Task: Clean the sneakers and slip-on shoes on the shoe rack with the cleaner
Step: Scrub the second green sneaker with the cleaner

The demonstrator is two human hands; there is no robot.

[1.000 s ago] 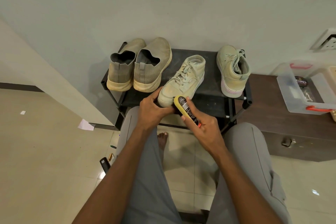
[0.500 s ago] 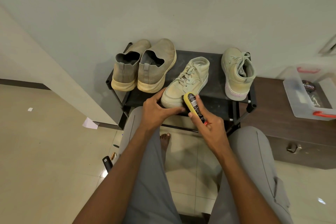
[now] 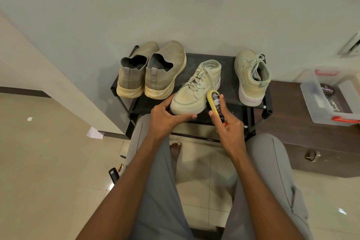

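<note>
A black shoe rack (image 3: 229,60) stands against the wall. On it sit two beige slip-on shoes (image 3: 152,72) at the left, heels toward me. A pale green laced sneaker (image 3: 196,87) lies in the middle, toe toward me, and a second sneaker (image 3: 251,78) at the right. My left hand (image 3: 167,119) grips the toe of the middle sneaker. My right hand (image 3: 229,128) holds a yellow cleaner bottle (image 3: 215,103), its tip against the sneaker's right side.
A dark wooden chest (image 3: 311,142) stands right of the rack, with a clear plastic box (image 3: 331,99) holding a black tin on top. My grey-trousered knees frame the rack's front. Small objects and a paper scrap (image 3: 94,133) lie on the tiled floor at left.
The cleaner bottle has moved from the sneaker's toe to its right side. My left hand has kept its hold on the toe. The camera shifted slightly.
</note>
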